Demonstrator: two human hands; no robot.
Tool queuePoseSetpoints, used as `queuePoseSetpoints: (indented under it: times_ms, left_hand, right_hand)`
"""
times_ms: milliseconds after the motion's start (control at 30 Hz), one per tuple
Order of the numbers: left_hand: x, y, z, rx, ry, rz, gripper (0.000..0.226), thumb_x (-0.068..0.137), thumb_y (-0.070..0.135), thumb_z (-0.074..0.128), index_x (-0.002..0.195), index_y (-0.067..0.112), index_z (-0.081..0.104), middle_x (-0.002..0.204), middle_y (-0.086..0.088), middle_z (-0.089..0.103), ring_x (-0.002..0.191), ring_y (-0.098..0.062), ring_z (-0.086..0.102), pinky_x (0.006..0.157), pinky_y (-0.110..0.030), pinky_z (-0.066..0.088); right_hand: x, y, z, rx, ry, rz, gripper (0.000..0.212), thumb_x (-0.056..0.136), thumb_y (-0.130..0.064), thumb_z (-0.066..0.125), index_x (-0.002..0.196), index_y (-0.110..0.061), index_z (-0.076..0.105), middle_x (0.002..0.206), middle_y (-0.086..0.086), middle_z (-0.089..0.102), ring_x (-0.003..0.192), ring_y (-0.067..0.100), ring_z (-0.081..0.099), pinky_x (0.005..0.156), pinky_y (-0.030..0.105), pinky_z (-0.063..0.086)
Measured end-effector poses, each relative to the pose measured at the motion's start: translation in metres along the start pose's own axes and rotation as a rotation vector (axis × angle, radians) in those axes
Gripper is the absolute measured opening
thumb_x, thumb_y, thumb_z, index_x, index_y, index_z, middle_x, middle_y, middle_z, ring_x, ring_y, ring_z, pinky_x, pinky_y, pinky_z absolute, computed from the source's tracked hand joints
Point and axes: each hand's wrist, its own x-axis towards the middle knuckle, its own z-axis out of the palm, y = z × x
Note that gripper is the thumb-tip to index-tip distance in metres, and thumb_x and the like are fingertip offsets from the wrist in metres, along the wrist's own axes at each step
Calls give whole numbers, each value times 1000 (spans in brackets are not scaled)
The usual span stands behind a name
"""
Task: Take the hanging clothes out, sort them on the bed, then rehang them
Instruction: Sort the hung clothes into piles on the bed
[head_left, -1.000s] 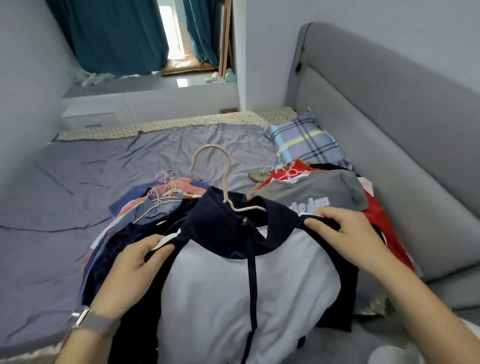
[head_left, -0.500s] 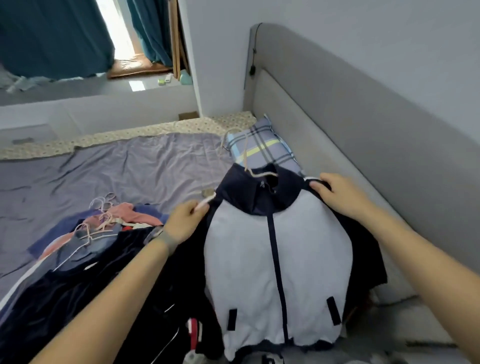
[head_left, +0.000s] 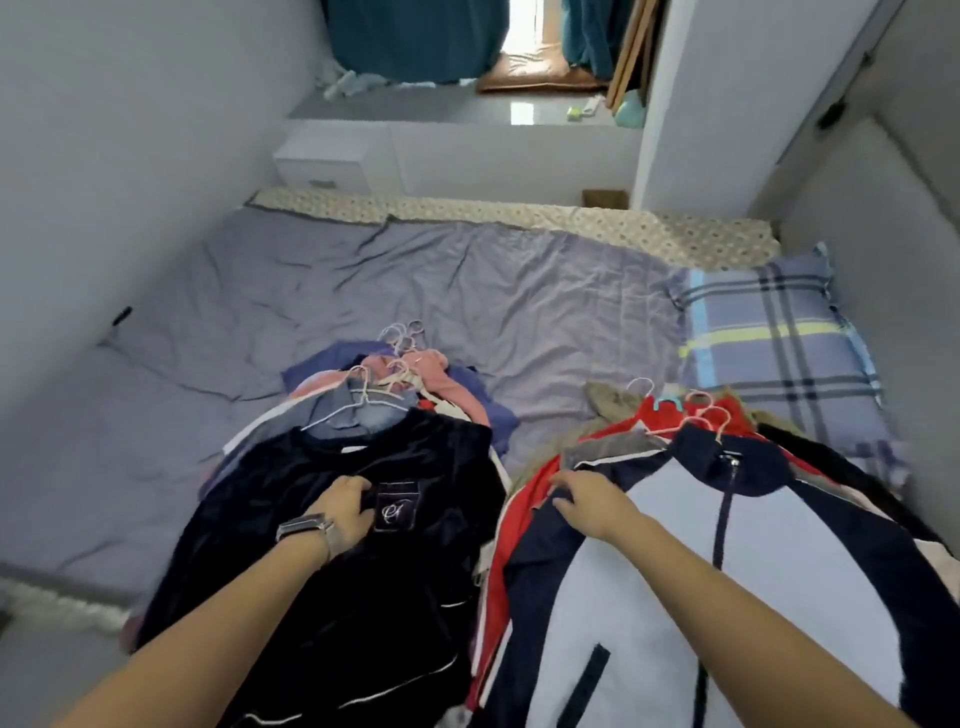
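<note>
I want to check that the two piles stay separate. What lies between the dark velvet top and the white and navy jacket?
In the head view, between the dark velvet top and the white and navy jacket lie edges of red and white garments; farther up, bare purple sheet.
</note>
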Motion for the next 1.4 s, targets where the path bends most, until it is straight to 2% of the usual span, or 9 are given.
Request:
queuePoseSetpoints:
  times_ms: [167, 267, 433, 667, 767, 900, 1100, 1267, 1400]
  left_hand:
    - [70, -146, -46, 39, -14, -104, 47, 85, 28, 56, 128, 12, 47, 130, -10, 49, 117, -25, 52, 99, -31, 42]
    - [139, -220, -45, 33, -22, -65, 41, 85, 25, 56, 122, 11, 51, 127, -12, 53, 113, -25, 54, 97, -31, 42]
    - [219, -291, -15, -186, -20, -15, 42, 95, 16, 41, 137, 16, 35, 146, -10, 35, 133, -23, 35, 113, -30, 25]
    - [283, -335, 37, -199, 60, 61, 60, 90, 27, 54, 143, 16, 29, 146, -4, 37, 135, -20, 34, 114, -30, 25]
    - [294, -337, 46, -186, 104, 21, 55, 89, 35, 53, 139, 23, 35, 141, -1, 45, 129, -21, 41, 106, -38, 36]
    - [290, -319, 31, -207, 91, -22, 31, 89, 44, 49, 112, 23, 52, 115, -1, 60, 112, -23, 52, 90, -41, 39]
    - [224, -298, 8, -176, 165, 99, 20, 93, 40, 45, 84, 23, 44, 91, 1, 63, 95, -22, 58, 77, -32, 24]
    - [125, -307, -39, -351, 282, 174, 25, 87, 36, 52, 69, 20, 44, 63, 3, 54, 73, -31, 60, 67, -37, 39]
    - [30, -300, -68, -356, 351, 207, 14, 88, 25, 58, 81, 19, 47, 63, 4, 55, 69, -27, 55, 67, -38, 41]
  right_hand:
    - [95, -113, 43, 26, -262, 32, 55, 90, -27, 56, 140, -13, 38, 138, 10, 48, 125, 26, 47, 101, 29, 38]
    - [168, -154, 75, -77, -176, 97, 70, 86, -29, 59, 146, -16, 25, 145, 11, 37, 130, 32, 38, 107, 37, 34]
    - [277, -182, 118, -157, -18, 198, 78, 83, -20, 57, 149, -21, 16, 151, 5, 30, 136, 30, 32, 109, 44, 34]
    - [337, -172, 160, -345, -68, 278, 84, 83, -31, 63, 149, -24, 11, 150, 9, 29, 135, 30, 34, 114, 38, 26]
    - [334, -171, 167, -399, 44, 385, 94, 76, -47, 67, 147, -25, 10, 145, 8, 31, 131, 29, 36, 109, 41, 32]
    - [334, -160, 155, -310, -41, 536, 89, 71, -52, 72, 141, -26, 25, 148, 8, 27, 138, 32, 24, 109, 49, 25]
    - [276, -188, 134, -298, 33, 268, 34, 91, -40, 49, 115, -16, 51, 117, 13, 62, 109, 33, 56, 89, 41, 47]
    - [146, -227, 104, 102, 209, 73, 25, 81, -49, 59, 86, -28, 46, 82, -6, 58, 81, 20, 57, 72, 37, 44]
    - [31, -254, 78, 325, 354, 32, 20, 79, -43, 70, 79, -26, 59, 71, -5, 62, 70, 9, 58, 70, 30, 45]
